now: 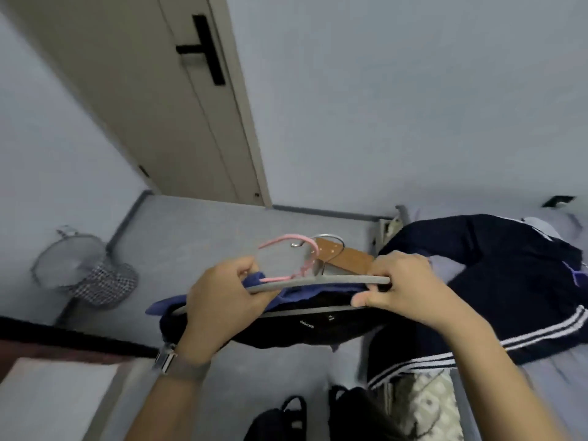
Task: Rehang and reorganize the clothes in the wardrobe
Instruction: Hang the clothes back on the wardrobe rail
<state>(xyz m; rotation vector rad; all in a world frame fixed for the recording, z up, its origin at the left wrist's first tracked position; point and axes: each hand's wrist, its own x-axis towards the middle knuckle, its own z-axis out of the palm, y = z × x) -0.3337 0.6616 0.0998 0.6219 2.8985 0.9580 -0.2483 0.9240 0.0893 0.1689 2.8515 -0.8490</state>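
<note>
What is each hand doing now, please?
Left hand: fingers curled round the grey hanger and the clothes on it.
Right hand: fingers pinch the other end of the grey hanger.

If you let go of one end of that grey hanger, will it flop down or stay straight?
Probably stay straight. The grey hanger runs as a firm bar between the left hand and right hand without sagging, so it looks stiff. The dark clothes droop below it, so they are floppy and would likely pull the free end down and may slide off.
</note>
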